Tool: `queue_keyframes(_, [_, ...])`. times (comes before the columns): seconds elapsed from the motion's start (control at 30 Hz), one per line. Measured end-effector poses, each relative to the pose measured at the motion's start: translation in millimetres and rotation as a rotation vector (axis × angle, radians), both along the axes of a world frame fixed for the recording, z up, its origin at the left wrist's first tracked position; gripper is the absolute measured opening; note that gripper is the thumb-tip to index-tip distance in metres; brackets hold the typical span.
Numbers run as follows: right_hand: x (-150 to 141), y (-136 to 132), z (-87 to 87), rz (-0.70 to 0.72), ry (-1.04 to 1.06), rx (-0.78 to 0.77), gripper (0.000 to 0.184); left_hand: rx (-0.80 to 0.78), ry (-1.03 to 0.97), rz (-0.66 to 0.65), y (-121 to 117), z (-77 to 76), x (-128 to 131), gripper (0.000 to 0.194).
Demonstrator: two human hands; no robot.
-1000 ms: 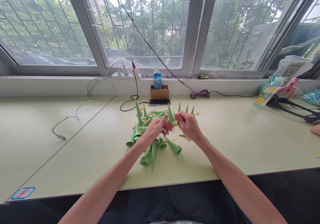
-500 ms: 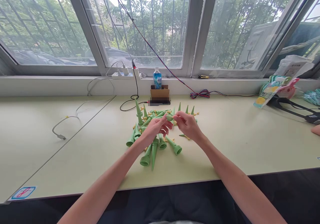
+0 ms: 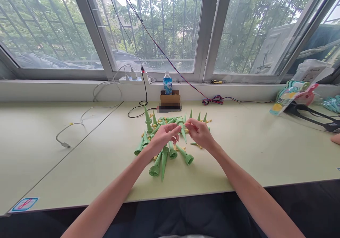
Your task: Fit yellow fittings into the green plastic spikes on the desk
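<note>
Between finger and thumb of my left hand (image 3: 165,134) is a green plastic watering spike (image 3: 183,134), its tip pointing down toward the table. My right hand (image 3: 199,133) is closed in a pinch right beside the spike's upper part; what its fingertips hold is hidden. Beneath and around both hands lie several similar green spikes, one with its threaded open cap (image 3: 154,171) facing me. Others stand upright behind, such as a tall spike (image 3: 147,119) at the left. Small yellow valve pieces (image 3: 198,145) show among them.
A blue-labelled bottle (image 3: 167,84) and an open cardboard box (image 3: 170,99) stand at the back by the windowsill. A white cable (image 3: 65,145) lies at the left, a coiled red-black wire (image 3: 213,100) at the back. Another person's hand (image 3: 335,138) shows at the right edge.
The spike in my left hand has turned over: its tip pointed up, then swung round, and now points down. My right hand stays pinched close beside it.
</note>
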State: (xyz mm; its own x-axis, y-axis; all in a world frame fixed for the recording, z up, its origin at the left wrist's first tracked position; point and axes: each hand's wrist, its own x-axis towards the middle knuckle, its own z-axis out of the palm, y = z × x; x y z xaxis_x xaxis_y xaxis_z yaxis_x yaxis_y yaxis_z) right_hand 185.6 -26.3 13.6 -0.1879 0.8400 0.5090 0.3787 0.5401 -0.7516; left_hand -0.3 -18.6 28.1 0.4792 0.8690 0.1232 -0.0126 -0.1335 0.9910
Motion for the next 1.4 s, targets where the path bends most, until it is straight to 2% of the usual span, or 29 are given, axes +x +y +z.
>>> queue_keyframes(0.17, [0.0,0.6,-0.8,0.006,0.021,-0.017,0.039,0.11,0.099,0.045,-2.3,2.0,-0.2,0.035])
queue_keyframes(0.67, [-1.3,1.1,-0.8,0.021,0.052,-0.074,0.044,0.31,0.075,0.19,1.7,-9.5,1.6,0.046])
queue_keyframes(0.97, [-1.7,0.9,-0.3,0.025,0.051,-0.094,0.044,0.457,0.141,0.294,6.0,-16.9,3.0,0.046])
queue_keyframes(1.4, [-3.5,-0.9,1.4,0.073,0.124,-0.12,0.047,0.504,0.152,0.327,4.7,-15.7,4.3,0.045])
